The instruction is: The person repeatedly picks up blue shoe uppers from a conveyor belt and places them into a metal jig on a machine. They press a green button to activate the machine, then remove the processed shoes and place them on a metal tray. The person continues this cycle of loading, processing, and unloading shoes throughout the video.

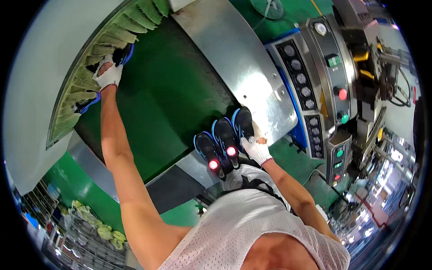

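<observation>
At the far left, my left hand (109,74), in a white glove that leaves some finger skin bare, is closed on a dark shoe (121,55) with a blue sole edge, beside a green strip curtain (96,54). Nearer me, another blue-edged shoe (86,104) pokes out from under the strips, mostly hidden. Three black shoes with blue edges stand side by side at the belt's near right. My gloved right hand (257,150) grips the heel end of the rightmost shoe (243,122). The middle shoe (222,130) and left shoe (206,146) each show a bright reddish spot near the heel.
A green conveyor belt (166,90) runs under the curtain of a pale machine housing (40,67). Along its right side lies a shiny metal plate (225,40). Farther right stands a machine with gauges and buttons (333,67). Racks with yellow-green items (103,231) are at lower left.
</observation>
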### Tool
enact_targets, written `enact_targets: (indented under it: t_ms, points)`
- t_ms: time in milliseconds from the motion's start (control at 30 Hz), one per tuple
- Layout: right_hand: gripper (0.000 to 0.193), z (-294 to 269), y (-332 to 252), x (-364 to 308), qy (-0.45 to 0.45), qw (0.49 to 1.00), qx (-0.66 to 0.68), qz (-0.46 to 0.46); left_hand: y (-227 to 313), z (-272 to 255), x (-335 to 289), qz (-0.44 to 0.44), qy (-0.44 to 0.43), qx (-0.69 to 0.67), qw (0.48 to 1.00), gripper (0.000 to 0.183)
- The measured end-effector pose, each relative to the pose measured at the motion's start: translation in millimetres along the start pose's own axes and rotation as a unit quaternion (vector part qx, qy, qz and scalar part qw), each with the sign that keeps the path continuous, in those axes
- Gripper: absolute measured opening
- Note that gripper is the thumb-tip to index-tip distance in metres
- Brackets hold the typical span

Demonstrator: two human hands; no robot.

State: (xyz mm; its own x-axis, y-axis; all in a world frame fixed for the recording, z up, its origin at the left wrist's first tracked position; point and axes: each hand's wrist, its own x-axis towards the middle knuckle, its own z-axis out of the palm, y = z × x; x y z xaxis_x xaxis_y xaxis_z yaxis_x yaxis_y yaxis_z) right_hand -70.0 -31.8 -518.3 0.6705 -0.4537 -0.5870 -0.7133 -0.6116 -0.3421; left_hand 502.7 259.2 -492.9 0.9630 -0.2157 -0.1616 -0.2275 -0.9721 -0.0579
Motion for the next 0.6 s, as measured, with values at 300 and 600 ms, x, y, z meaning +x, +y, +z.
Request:
enact_targets:
  t_ms: [300, 600]
  points:
    - [0.087, -65, -57, -6, -0.09, 0.986, 0.14, -0.013, 91, 3, -136, 0.049, -0.074, -0.074, 0.993, 0.059]
    - [0.066, -174, 4, -61, 0.019, 0.908, 0.414, -0.064, 238, -111, -333, 0.094, -0.152, -0.601, 0.779, 0.053]
